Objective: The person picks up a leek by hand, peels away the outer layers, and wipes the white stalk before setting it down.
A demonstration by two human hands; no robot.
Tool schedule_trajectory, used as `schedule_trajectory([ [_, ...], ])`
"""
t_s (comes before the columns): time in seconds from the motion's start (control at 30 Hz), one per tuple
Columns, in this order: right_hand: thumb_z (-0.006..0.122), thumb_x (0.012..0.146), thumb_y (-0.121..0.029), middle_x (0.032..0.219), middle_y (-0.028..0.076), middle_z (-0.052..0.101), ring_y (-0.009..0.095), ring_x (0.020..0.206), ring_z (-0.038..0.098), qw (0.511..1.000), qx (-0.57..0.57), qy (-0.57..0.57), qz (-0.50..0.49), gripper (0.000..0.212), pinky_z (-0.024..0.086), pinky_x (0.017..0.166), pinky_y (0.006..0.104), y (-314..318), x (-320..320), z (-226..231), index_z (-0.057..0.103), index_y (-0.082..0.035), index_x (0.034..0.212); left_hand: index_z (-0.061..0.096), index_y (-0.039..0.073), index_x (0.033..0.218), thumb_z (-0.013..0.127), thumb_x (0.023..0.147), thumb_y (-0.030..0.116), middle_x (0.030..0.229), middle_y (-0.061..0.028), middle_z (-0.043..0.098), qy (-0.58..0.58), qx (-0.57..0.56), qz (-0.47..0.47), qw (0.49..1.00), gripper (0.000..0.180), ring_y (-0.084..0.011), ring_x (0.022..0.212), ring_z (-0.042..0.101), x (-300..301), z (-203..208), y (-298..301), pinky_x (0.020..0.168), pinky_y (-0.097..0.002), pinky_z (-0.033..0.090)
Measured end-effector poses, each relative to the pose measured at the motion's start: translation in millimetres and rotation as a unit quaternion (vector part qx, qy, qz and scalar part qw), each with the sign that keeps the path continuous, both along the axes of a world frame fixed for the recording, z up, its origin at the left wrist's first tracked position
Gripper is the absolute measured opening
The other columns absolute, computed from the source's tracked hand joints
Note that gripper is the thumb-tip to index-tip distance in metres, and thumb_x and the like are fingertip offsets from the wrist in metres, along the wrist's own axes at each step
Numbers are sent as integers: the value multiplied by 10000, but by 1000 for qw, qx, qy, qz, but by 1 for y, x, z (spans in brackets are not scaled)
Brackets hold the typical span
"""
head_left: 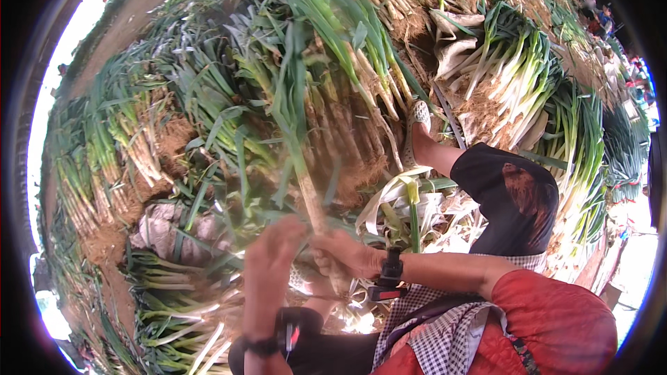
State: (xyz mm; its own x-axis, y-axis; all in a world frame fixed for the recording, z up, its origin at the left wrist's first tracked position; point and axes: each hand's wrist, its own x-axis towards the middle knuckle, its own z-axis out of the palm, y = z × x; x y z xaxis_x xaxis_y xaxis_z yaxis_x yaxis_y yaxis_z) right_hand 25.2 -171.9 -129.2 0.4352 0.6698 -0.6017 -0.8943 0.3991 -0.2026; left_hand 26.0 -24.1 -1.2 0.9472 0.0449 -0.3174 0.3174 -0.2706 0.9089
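A long green onion (307, 184) stands tilted in front of me, its green leaves fanning up and its pale stalk pointing down. Around the lower stalk my right hand (344, 253) is closed, and the root end shows below the fist. Just left of that stalk is my left hand (274, 246), raised and smeared by motion; I cannot tell whether its fingers hold anything. Stripped outer leaves (445, 212) lie beside my right forearm. Beyond my hands a thick row of unpeeled green onions (340, 121) has brown, soil-covered stalks.
Cleaned green onions with white stalks (514, 59) are piled at the right. More lie at the lower left (174, 285), near a crumpled pale sack (174, 229). Soil-covered bundles (128, 146) line the left. My shoe (418, 128) rests among the onions ahead.
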Motion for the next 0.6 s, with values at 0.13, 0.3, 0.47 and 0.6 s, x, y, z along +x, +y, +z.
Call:
schedule_trajectory([
  [0.13, 599, 950, -192, 660, -21, 490, 68, 518, 442, 987, 98, -108, 69, 186, 383, 442, 219, -17, -16, 56, 486, -88, 844, 583, -38, 1205, 539, 979, 318, 1072, -133, 671, 16, 34, 38, 999, 424, -181, 913, 648, -4, -25, 28, 833, -296, 519],
  [0.3, 607, 946, -224, 660, -19, 496, 53, 478, 425, 956, 114, -211, 167, 192, 315, 373, 197, -57, -47, 94, 492, -72, 916, 561, -3, 1253, 562, 966, 348, 1158, -129, 644, -110, -248, 173, 947, 453, -207, 1008, 625, -7, -23, 12, 918, -340, 493],
  [0.47, 606, 930, -236, 571, -4, 440, 72, 390, 380, 884, 415, 97, 194, 218, 329, 305, 223, -74, -70, 101, 476, -69, 884, 527, 32, 1293, 617, 935, 305, 1208, -83, 615, -260, -418, 174, 853, 459, -212, 1091, 584, -22, 19, 10, 981, -366, 441],
  [0.6, 590, 938, -257, 565, 0, 430, 69, 375, 355, 808, 506, 148, 263, 234, 318, 286, 212, -72, -80, 86, 473, -59, 891, 553, 92, 1222, 642, 912, 174, 1148, -44, 606, -352, -447, 253, 783, 332, -175, 1048, 561, -28, 31, -5, 914, -336, 466],
])
